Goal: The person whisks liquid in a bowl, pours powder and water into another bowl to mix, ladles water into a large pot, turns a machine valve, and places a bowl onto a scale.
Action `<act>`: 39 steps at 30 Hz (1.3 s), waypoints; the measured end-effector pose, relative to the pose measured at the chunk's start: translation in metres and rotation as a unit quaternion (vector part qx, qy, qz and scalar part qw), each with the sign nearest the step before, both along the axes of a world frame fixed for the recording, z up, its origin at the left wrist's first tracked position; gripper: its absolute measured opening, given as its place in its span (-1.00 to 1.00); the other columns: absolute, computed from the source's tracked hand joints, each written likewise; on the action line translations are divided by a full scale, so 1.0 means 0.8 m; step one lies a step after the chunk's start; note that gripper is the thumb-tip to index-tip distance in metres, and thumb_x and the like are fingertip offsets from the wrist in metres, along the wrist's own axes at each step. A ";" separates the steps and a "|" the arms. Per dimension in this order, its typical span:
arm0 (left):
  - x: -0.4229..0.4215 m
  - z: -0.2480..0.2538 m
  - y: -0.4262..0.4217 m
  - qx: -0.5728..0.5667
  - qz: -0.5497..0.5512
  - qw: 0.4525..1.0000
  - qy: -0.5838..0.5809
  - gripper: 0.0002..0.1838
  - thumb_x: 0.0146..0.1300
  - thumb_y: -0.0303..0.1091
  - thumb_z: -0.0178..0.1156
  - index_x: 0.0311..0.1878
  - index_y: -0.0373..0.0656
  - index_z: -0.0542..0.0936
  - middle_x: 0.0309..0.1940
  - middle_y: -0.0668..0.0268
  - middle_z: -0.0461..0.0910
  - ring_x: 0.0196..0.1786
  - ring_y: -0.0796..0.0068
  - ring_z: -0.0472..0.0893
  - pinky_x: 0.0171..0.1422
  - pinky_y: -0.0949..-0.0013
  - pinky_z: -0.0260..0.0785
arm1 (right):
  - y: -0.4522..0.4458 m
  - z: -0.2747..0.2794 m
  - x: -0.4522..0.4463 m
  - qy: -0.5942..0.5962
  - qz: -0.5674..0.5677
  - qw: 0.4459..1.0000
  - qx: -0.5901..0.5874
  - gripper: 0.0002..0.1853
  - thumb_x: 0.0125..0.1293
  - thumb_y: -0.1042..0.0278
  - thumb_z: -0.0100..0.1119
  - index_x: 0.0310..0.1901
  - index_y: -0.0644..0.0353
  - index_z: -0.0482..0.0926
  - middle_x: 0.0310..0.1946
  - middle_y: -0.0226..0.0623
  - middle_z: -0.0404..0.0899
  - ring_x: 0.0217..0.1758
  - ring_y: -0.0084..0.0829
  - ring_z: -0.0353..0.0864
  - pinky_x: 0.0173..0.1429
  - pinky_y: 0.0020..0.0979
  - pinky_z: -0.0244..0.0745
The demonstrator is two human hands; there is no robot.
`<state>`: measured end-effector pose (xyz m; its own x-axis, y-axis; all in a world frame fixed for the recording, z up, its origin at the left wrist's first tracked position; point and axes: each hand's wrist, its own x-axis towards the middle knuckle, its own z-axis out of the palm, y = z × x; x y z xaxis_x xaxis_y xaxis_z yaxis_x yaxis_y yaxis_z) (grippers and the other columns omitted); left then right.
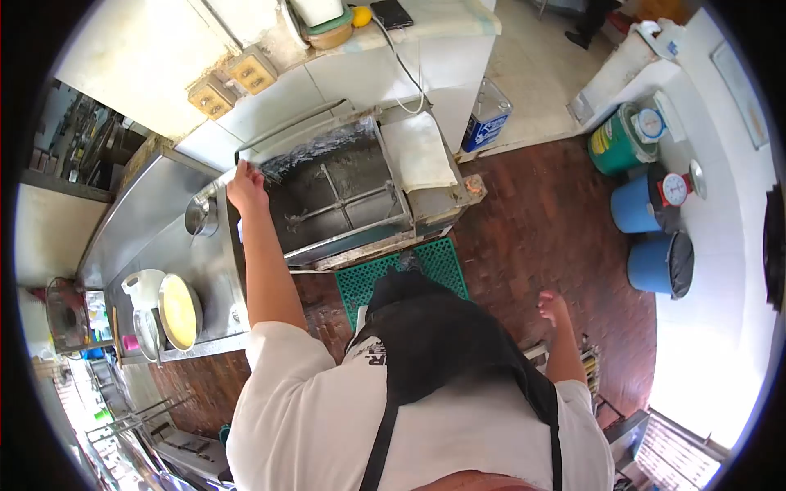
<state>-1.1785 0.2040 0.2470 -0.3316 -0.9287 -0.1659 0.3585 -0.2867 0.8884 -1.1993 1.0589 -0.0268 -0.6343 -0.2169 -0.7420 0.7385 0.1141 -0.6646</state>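
Note:
My left hand (247,186) is raised at the left rim of a metal tank (393,192) with a cross-shaped frame (340,196) inside. Its fingers are pinched together near the dark end of a thin bar (282,129) that runs along the tank's back; what they hold is too small to make out. Low at my other side, over the red-brown floor, hangs my right hand (553,307), its fingers loosely bent and apart, with nothing in them. A pale sheet (419,151) lies on the ledge right of the tank.
A steel counter (214,278) at left bears a small pot (201,217) and a bowl of yellow contents (178,313). My feet are by a green mat (442,266). Along the right wall stand a green bucket (610,143) and blue bins (634,204). A person's dark shoe (577,39) shows behind.

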 end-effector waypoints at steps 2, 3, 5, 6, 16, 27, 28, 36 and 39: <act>-0.030 0.019 -0.005 -0.071 0.007 0.997 -0.025 -0.85 0.28 -0.36 0.25 -0.30 -0.24 0.54 -0.48 0.32 0.55 -0.56 0.53 0.50 -0.56 0.50 0.28 | -0.025 -0.023 -0.021 0.019 0.057 0.998 0.012 -0.68 0.22 0.39 0.22 0.01 0.21 0.54 -0.42 -0.25 0.60 -0.43 -0.43 0.60 -0.44 -0.42 0.47; -0.041 0.022 -0.005 -0.099 0.010 0.995 -0.026 -0.85 0.29 -0.36 0.25 -0.27 -0.24 0.54 -0.46 0.32 0.55 -0.56 0.52 0.51 -0.57 0.49 0.29 | -0.057 -0.030 -0.026 0.092 0.123 0.983 0.097 -0.67 0.25 0.31 0.22 0.03 0.23 0.54 -0.38 -0.19 0.63 -0.34 -0.35 0.64 -0.34 -0.37 0.53; -0.056 0.017 -0.022 -0.132 0.007 0.991 -0.034 -0.84 0.30 -0.35 0.24 -0.20 -0.23 0.52 -0.45 0.32 0.53 -0.57 0.51 0.51 -0.59 0.47 0.32 | -0.173 0.057 -0.057 0.340 0.349 0.792 0.368 -0.65 0.31 0.28 0.19 0.05 0.28 0.54 -0.21 -0.07 0.65 -0.17 -0.19 0.66 -0.10 -0.28 0.56; -0.063 0.012 -0.037 -0.140 0.002 0.989 -0.040 -0.83 0.31 -0.34 0.24 -0.16 -0.22 0.51 -0.44 0.33 0.52 -0.57 0.51 0.51 -0.59 0.45 0.35 | -0.233 0.103 -0.074 0.368 0.329 0.807 0.324 -0.65 0.32 0.28 0.17 0.05 0.29 0.54 -0.14 -0.04 0.63 -0.12 -0.13 0.65 -0.04 -0.25 0.54; -0.073 0.024 -0.034 -0.158 0.017 0.982 -0.105 -0.67 0.43 -0.12 0.13 -0.13 -0.24 0.41 -0.45 0.27 0.50 -0.58 0.50 0.50 -0.58 0.45 0.35 | -0.617 0.199 -0.241 0.623 0.414 0.607 0.268 -0.30 0.14 0.32 0.32 0.35 0.05 0.30 0.15 -0.03 0.38 0.24 0.08 0.34 0.24 -0.11 0.38; -0.038 0.014 0.073 -0.111 -0.036 0.983 -0.142 -0.57 0.47 0.03 -0.03 -0.03 -0.21 0.47 -0.43 0.32 0.53 -0.49 0.54 0.52 -0.52 0.48 0.38 | -0.642 0.112 -0.332 0.543 0.400 0.698 0.242 -0.73 0.21 0.35 0.24 -0.07 0.18 0.52 -0.09 -0.07 0.57 0.05 0.08 0.52 0.03 -0.03 0.47; -0.047 0.004 0.104 -0.082 -0.071 0.983 -0.145 -0.49 0.45 0.11 -0.04 0.04 -0.22 0.48 -0.39 0.31 0.55 -0.43 0.51 0.55 -0.43 0.43 0.42 | -0.634 0.125 -0.339 0.527 0.371 0.735 0.212 -0.74 0.22 0.37 0.22 -0.07 0.20 0.51 -0.13 -0.06 0.59 0.01 0.06 0.56 0.01 -0.03 0.47; -0.187 -0.139 0.354 0.248 -0.287 0.920 -0.103 -0.32 0.44 0.16 -0.08 0.42 -0.15 0.27 0.30 0.15 0.39 0.36 0.22 0.36 0.44 0.21 0.18 | -0.530 0.260 -0.246 0.514 0.391 0.763 -0.029 -0.37 0.29 0.28 0.19 0.36 0.19 0.24 0.23 -0.08 0.44 0.22 -0.16 0.50 0.30 -0.26 0.37; -0.255 -0.227 0.426 0.199 -0.361 0.911 0.026 -0.33 0.41 0.08 0.01 0.43 -0.14 0.26 0.35 0.15 0.33 0.40 0.17 0.29 0.47 0.19 0.12 | -0.536 0.239 -0.239 0.264 0.148 0.946 -0.114 -0.28 0.29 0.29 0.20 0.43 0.17 0.13 0.29 -0.06 0.36 0.22 -0.18 0.48 0.26 -0.24 0.41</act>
<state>-1.3826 0.5446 0.0650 -0.8488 -0.3350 -0.4090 -0.0128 -0.7603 0.6494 -1.3901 0.6304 0.1645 -0.7903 -0.5586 -0.2518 0.2555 0.0731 -0.9640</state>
